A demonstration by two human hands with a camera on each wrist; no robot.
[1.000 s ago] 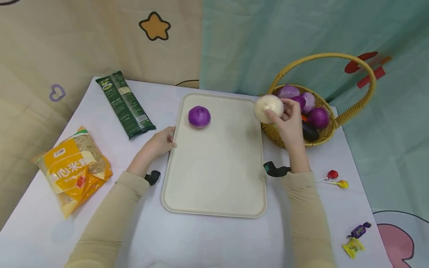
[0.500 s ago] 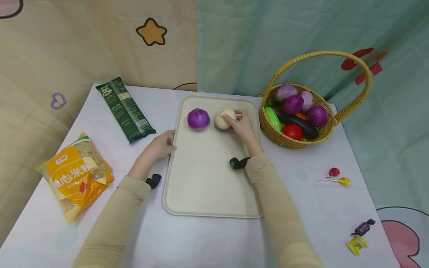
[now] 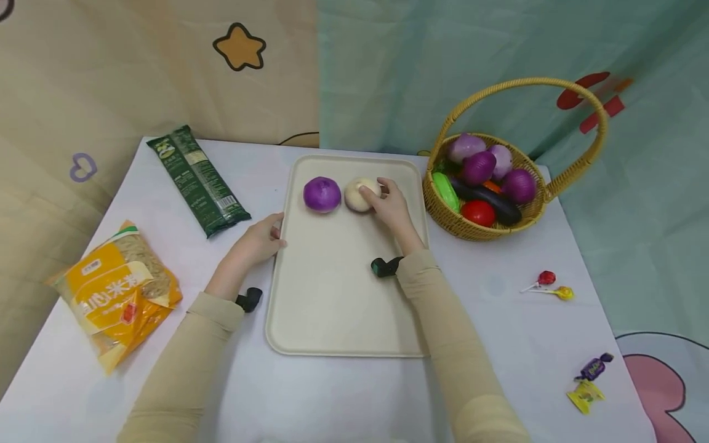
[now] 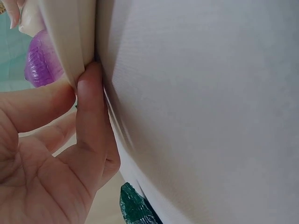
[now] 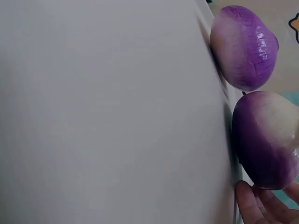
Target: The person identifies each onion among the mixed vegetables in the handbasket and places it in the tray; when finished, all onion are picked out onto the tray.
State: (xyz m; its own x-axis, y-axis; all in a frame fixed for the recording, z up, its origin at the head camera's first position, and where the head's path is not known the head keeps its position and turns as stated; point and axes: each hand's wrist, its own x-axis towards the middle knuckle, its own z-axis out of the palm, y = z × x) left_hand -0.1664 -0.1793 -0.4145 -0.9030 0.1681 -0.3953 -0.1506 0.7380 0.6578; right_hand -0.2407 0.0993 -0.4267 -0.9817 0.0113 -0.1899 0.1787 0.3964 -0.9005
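Head view: pale bulb point(image 3: 355, 194) has neared purple bulb point(image 3: 322, 195).

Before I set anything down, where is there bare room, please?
The tray is bare between the left hand and right sleeve, as is the table between that sleeve and the red lollipop. Crowded: the tray's far end, with purple bulb, white bulb and right hand.

Right hand point(image 5: 268, 207) and purple-white vegetable point(image 5: 264, 140) run off the right wrist view, a green packet point(image 4: 134, 206) off the left.
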